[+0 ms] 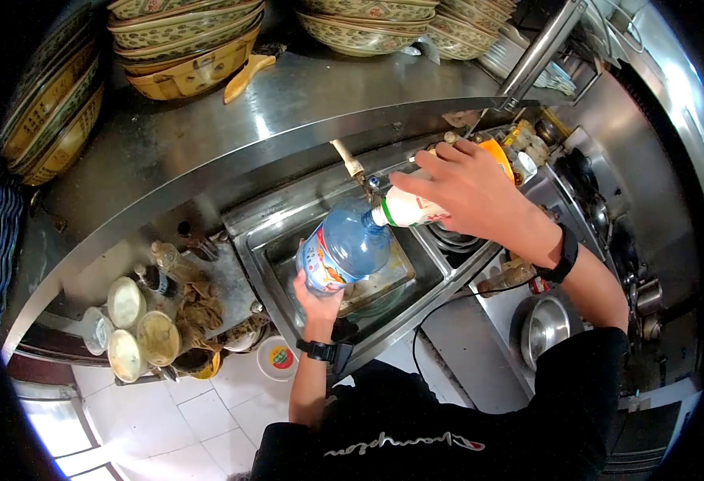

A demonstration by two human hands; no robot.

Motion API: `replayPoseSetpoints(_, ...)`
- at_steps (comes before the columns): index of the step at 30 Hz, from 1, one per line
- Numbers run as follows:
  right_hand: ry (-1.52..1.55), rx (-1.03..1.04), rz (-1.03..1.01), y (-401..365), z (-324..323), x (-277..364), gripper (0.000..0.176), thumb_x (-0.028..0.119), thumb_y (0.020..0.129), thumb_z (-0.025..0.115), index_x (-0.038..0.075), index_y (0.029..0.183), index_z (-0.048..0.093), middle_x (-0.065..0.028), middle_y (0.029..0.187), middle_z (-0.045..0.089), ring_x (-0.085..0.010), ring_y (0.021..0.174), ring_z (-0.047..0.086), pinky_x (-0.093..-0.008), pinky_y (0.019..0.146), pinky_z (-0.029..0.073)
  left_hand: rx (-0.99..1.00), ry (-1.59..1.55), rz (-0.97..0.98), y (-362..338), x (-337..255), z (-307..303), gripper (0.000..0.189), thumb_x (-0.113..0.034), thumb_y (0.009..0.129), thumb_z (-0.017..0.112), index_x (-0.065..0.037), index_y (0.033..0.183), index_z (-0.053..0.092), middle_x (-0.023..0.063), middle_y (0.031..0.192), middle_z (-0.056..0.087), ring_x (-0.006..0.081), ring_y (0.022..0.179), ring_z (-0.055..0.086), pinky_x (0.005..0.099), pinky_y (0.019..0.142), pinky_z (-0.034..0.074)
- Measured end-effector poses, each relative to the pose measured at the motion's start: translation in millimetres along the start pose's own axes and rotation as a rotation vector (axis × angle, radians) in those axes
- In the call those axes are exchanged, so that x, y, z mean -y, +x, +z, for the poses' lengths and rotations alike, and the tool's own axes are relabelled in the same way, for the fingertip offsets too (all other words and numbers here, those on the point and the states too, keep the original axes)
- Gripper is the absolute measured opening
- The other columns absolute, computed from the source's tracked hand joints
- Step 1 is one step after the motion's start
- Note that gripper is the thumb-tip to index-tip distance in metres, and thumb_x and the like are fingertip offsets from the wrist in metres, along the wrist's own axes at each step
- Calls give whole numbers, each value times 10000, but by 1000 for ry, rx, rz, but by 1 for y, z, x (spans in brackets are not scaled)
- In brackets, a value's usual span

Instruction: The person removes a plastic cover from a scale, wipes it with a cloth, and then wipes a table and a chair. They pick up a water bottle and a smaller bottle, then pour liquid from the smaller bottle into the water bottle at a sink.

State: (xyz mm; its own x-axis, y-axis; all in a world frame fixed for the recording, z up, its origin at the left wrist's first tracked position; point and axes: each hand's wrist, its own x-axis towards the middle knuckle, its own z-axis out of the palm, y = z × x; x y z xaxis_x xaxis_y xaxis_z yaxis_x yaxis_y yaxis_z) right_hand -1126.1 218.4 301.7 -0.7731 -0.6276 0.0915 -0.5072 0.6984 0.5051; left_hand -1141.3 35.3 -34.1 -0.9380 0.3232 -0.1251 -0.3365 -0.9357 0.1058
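Note:
My left hand (317, 303) is wrapped round the lower part of a large clear blue plastic bottle (358, 243) with a colourful label, held tilted over the sink (284, 309). My right hand (468, 188) grips a smaller white bottle (404, 208) with a green band near its neck. The white bottle lies almost sideways, its neck meeting the mouth of the blue bottle. Whether any liquid passes between them I cannot make out. Below the blue bottle a flat tray or board (380, 289) lies in the sink.
Stacked patterned bowls (188, 60) and a wooden spoon (248, 76) sit on the steel shelf (320, 88) above. Lidded tubs (127, 303) and a crumpled brown cloth (200, 305) are at left. A metal bowl (546, 329) stands at right, and a black cable (440, 306) crosses the sink's front edge.

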Motion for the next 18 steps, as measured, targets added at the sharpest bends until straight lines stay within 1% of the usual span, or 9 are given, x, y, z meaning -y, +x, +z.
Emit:
replayPoseSetpoints(1,-18,-18,-8,1,2,0,660,138,590,792,223,1211,583,-25,983,556,-228,921,570,-358,776,462,-7,21,7,0,0,0,777,-470,771,650,-131,1421,394,93,1406,475,303,1294,454,515,1085,375)
replayPoseSetpoints(2,-35,-35,-15,3,3,1,683,147,572,802,223,1215,585,-17,990,557,-222,927,568,-359,784,461,-12,24,7,0,-1,0,780,-472,769,652,-129,1420,395,94,1405,476,303,1293,454,516,1084,375)
replayPoseSetpoints(5,-99,37,-6,10,-6,6,685,152,568,808,222,1212,585,-22,996,558,-225,936,565,-346,788,448,-19,29,9,0,-1,-1,789,-481,761,659,-124,1416,401,96,1403,478,306,1290,457,520,1082,377)
replayPoseSetpoints(8,-121,23,-46,16,-10,7,623,161,616,787,215,1202,582,-29,987,556,-221,925,561,-329,795,431,-13,33,17,1,-2,-4,795,-489,756,663,-118,1411,407,97,1398,482,307,1285,461,523,1080,379)
replayPoseSetpoints(11,-167,40,-93,24,-14,6,503,155,679,744,202,1157,591,-18,962,554,-206,912,559,-325,799,419,-5,34,20,1,-3,-1,790,-495,758,659,-114,1406,414,99,1394,486,308,1282,464,524,1078,380)
replayPoseSetpoints(14,-178,102,-140,34,-20,7,375,152,725,700,194,1085,606,3,926,554,-184,904,559,-322,802,410,-19,35,19,0,-4,2,774,-493,767,650,-112,1402,421,101,1392,490,308,1276,470,524,1077,381)
replayPoseSetpoints(18,-317,150,-203,47,-28,12,297,178,731,694,201,1017,615,23,903,561,-162,905,564,-305,820,395,-25,10,18,2,-4,1,744,-480,784,635,-111,1397,429,102,1389,495,306,1268,478,519,1075,384)
